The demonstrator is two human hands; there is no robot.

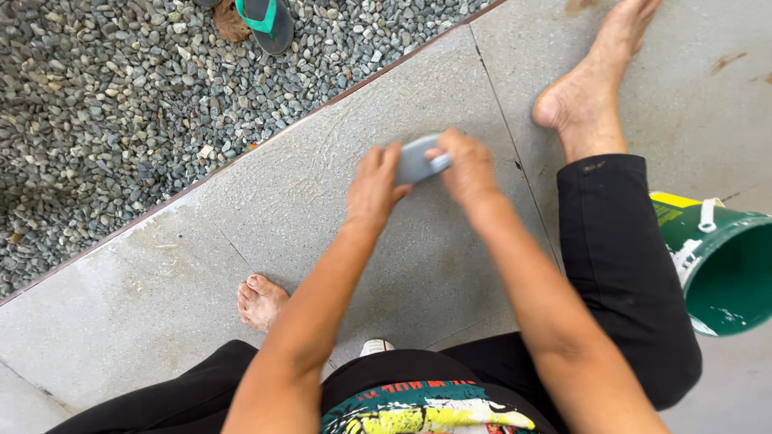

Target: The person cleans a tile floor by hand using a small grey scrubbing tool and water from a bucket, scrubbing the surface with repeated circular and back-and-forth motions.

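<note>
I hold a small flat grey object (417,160) between both hands, just above the grey concrete floor (281,209). My left hand (373,186) grips its near left edge with the fingers curled. From the right side, my right hand (466,167) pinches it, thumb over the top. The object's shape is partly hidden by my fingers. I am seated on the floor, with my bare right foot (591,80) stretched out ahead and my bare left foot (259,300) tucked close.
A green bucket (724,265) with a white handle lug stands at the right edge. A bed of grey pebbles (121,104) fills the upper left behind a thin border strip. A green-strapped flip-flop (267,20) lies on the pebbles.
</note>
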